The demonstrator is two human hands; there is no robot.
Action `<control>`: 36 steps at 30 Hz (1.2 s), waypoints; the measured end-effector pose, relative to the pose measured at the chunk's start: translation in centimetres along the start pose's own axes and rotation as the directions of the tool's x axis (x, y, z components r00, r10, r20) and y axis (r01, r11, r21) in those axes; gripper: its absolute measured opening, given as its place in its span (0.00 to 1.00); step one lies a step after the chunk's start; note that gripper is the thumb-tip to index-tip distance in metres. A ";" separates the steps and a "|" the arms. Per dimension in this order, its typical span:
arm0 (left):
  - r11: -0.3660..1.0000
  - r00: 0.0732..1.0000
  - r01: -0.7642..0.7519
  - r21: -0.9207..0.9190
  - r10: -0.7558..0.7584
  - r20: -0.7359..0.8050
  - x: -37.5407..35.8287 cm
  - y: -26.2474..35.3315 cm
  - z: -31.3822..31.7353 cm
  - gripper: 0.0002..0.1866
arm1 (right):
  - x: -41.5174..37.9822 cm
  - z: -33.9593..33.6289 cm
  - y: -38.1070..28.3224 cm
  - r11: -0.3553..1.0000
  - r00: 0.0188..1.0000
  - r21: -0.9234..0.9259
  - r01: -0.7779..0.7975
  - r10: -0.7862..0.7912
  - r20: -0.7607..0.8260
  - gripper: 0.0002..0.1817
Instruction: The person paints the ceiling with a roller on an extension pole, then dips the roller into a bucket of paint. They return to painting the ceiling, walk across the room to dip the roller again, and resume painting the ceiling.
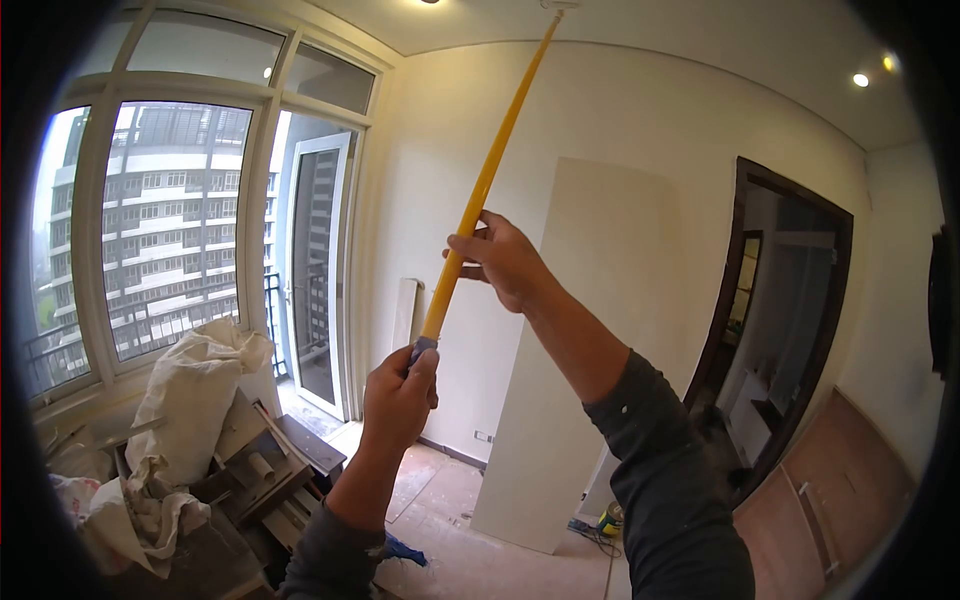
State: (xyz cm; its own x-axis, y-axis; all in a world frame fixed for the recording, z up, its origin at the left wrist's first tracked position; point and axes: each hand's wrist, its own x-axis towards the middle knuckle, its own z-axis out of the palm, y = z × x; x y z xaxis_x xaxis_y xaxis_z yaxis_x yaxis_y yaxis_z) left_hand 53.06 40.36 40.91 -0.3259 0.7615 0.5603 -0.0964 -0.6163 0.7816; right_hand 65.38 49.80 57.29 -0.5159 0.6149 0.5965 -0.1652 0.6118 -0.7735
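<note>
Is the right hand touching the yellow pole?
Touching. The head view shows the right hand with its fingers wrapped around the yellow pole, above the left hand.

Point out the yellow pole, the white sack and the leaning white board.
yellow pole (485, 185), head view, middle of the shaft.
white sack (190, 395), head view, its bulging front.
white board (560, 380), head view, centre of its face.
</note>
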 end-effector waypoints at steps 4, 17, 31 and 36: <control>0.992 0.999 0.047 -0.114 -0.047 -0.001 -3.6 0.5 -2.5 0.13 | -2.5 2.5 0.1 0.999 0.998 -0.001 0.043 -0.043 0.056 0.39; 0.994 0.994 0.015 -0.109 -0.027 -0.106 -15.0 5.1 -10.0 0.15 | -10.4 11.4 -4.1 0.996 0.969 -0.036 0.082 -0.071 0.238 0.44; 0.995 0.999 -0.043 0.088 0.043 -0.006 -3.9 5.2 -4.0 0.15 | -2.2 5.5 -4.2 0.998 1.000 0.071 0.001 -0.002 0.009 0.35; 0.999 1.000 0.008 0.041 -0.007 -0.030 -9.5 4.1 -5.4 0.13 | -6.6 6.6 -2.4 0.999 0.994 0.043 0.030 -0.034 0.104 0.41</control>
State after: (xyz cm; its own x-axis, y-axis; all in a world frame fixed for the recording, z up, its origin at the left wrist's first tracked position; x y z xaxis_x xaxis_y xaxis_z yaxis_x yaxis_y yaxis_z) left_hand 50.67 29.55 37.31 -0.3537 0.7594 0.5460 -0.0603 -0.6011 0.7969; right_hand 63.66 41.01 53.84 -0.5947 0.5387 0.5968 -0.2159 0.6080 -0.7640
